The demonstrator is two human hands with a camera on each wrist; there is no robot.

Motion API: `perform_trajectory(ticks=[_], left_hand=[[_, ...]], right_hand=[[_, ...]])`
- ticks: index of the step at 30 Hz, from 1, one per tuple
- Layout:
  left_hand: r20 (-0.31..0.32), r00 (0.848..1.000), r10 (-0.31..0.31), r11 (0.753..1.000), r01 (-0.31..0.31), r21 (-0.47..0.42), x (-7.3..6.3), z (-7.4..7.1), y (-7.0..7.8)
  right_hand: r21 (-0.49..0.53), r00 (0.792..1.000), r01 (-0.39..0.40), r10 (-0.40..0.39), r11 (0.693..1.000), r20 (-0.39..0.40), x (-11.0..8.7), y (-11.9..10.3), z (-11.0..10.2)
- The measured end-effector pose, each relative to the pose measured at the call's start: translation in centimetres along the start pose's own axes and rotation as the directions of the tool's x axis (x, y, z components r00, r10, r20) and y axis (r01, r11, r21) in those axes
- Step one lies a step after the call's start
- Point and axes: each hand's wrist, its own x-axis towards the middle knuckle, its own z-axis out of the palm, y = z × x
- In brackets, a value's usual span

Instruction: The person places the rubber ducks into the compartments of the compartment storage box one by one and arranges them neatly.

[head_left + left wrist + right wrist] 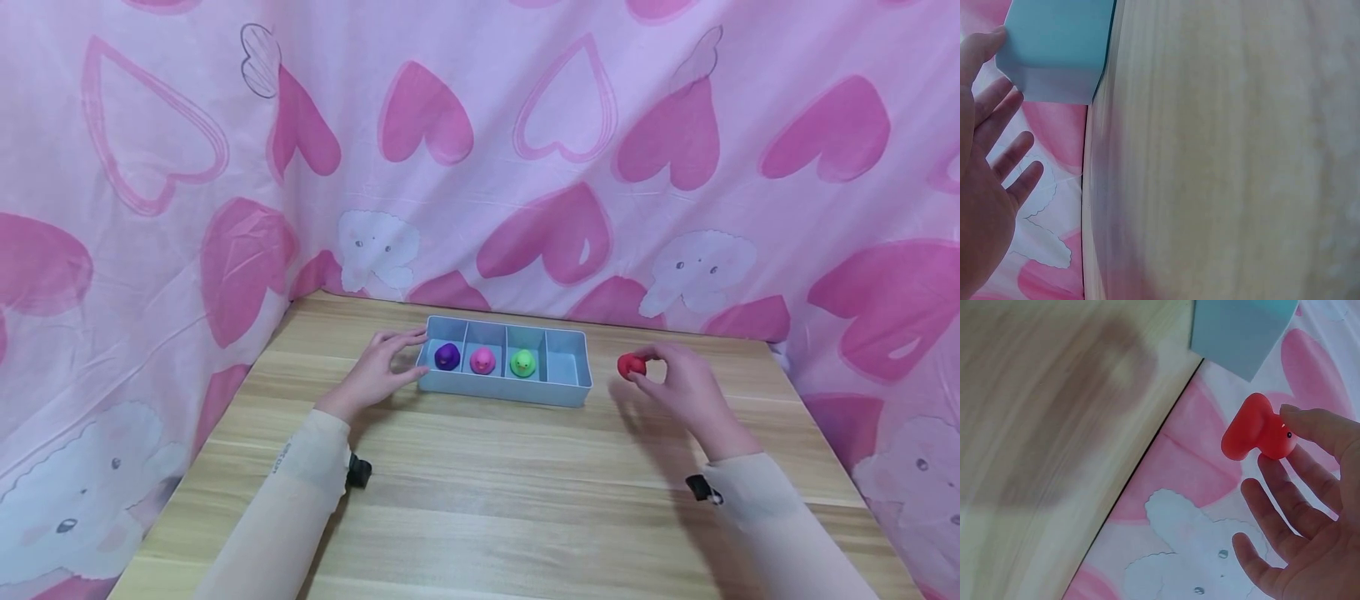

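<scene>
In the head view my right hand point(686, 392) pinches a small red rubber duck point(632, 366) by its head, to the right of the box. The right wrist view shows the duck point(1254, 430) between thumb and fingertips, the other fingers spread. At the left end of a pale blue-grey box point(502, 387) with several compartments is my left hand point(378, 375), its thumb and fingertips touching that end. From the left, the compartments hold a purple duck point(447, 357), a pink duck point(482, 360) and a green duck point(522, 362); the rightmost one holds nothing.
The box stands near the back of a wooden table point(510, 500). A pink curtain point(480, 183) with hearts and cartoon animals hangs behind the table and along its sides. Each sleeve carries a small black wrist device point(359, 472).
</scene>
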Motion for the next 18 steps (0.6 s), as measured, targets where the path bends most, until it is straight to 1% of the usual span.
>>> perform_trajectory(ticks=[3,10,18], left_hand=[[0.0,1.0,-0.001,1.0,0.001,0.002,0.0,0.0,0.0],[0.001,1.0,0.005,1.0,-0.005,0.0,0.1,0.0,-0.2],[0.003,1.0,-0.001,1.0,0.001,-0.001,0.1,0.0,-0.2]], right_hand=[[0.0,1.0,0.015,-0.015,1.0,-0.001,0.3,-0.4,0.0],[-0.009,1.0,0.009,-0.009,1.0,0.003,1.0,-1.5,-0.1],[-0.006,0.999,0.04,-0.04,0.999,-0.017,1.9,-3.0,0.3]])
